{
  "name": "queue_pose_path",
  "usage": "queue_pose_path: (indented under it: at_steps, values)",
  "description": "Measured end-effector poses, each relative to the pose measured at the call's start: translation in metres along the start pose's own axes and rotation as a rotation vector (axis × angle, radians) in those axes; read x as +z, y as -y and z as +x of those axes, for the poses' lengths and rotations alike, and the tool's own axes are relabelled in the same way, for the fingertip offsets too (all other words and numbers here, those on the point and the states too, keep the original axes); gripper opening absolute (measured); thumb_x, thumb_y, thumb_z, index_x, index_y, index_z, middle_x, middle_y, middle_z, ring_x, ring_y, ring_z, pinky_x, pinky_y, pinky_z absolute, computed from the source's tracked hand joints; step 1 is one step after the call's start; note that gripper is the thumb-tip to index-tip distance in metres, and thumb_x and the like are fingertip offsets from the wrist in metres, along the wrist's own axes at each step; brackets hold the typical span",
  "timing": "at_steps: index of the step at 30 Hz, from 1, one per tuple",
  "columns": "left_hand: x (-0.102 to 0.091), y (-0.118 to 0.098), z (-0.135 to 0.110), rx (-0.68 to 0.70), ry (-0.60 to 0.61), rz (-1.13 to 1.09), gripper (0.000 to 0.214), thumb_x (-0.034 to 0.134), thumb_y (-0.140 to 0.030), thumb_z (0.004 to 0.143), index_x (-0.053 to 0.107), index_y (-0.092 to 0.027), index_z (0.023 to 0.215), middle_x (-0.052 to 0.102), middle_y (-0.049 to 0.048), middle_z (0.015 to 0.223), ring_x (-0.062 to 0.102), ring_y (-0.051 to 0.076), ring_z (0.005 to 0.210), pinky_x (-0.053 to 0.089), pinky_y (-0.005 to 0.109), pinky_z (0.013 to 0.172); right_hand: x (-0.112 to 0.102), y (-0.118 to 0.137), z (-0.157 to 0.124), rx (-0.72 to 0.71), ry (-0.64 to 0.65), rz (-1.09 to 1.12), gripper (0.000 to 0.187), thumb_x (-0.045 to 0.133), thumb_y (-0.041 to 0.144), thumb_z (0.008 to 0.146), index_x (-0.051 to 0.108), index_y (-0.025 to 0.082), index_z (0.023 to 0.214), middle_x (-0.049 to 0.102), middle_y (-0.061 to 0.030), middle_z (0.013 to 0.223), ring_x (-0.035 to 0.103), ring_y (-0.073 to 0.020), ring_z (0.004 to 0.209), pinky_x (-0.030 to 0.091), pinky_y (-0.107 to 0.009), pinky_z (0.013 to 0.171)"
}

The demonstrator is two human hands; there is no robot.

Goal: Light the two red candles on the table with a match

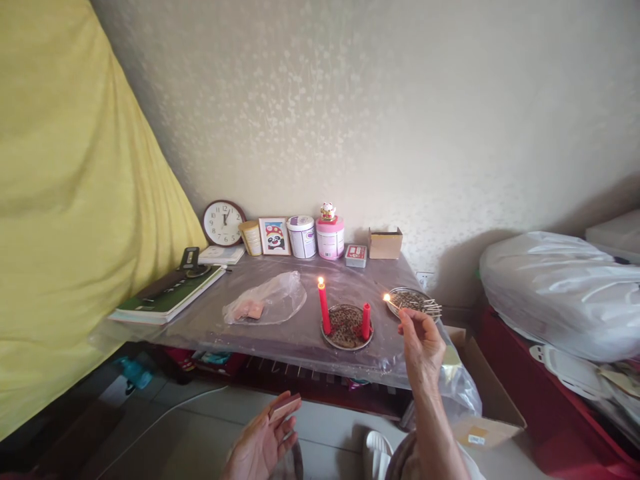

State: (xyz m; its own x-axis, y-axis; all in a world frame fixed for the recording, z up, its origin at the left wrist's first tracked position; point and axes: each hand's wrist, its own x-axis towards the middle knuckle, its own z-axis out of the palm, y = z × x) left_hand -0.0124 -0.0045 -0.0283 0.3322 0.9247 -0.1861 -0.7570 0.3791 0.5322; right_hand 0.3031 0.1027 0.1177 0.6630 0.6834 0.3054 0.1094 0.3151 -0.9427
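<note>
Pinched in my right hand is a burning match, its flame just to the right of a short red candle that shows no flame. A taller red candle burns to the left. Both candles stand on a round dark tray with a metal rim. My left hand is low in front of the table, palm up, with a small matchbox held between thumb and fingers. Behind my right hand lies a second round tray with several pale sticks on it.
A clear plastic bag with a pinkish packet lies left of the candles. Along the wall stand a clock, a panda picture, tubs and a small cardboard box. A yellow curtain hangs left; a plastic-wrapped bundle sits right.
</note>
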Motion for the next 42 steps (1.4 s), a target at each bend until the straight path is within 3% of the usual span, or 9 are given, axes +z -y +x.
queue_pose_path:
  at_steps: [25, 42]
  values:
    - [0.001, 0.000, 0.001, 0.014, 0.029, -0.054, 0.042, 0.085, -0.037, 0.085, 0.080, -0.024, 0.124, 0.081, 0.0121, 0.133, 0.080, 0.022, 0.100, 0.064, 0.035, 0.093, 0.007, 0.001, -0.006, 0.063, 0.042, -0.036, 0.041, 0.075, 0.060, 0.070, 0.074, 0.021, 0.082, 0.070, -0.0016, 0.070, 0.061, -0.0196, 0.062, 0.049, -0.034, 0.065]
    - [0.000, 0.001, 0.001, 0.011, 0.041, -0.062, 0.041, 0.083, -0.037, 0.087, 0.079, -0.023, 0.125, 0.081, 0.0124, 0.134, 0.080, 0.022, 0.101, 0.064, 0.035, 0.094, 0.012, -0.003, -0.011, 0.017, 0.103, -0.119, 0.041, 0.070, 0.060, 0.077, 0.075, 0.021, 0.083, 0.071, -0.0021, 0.070, 0.062, -0.0212, 0.064, 0.050, -0.034, 0.066]
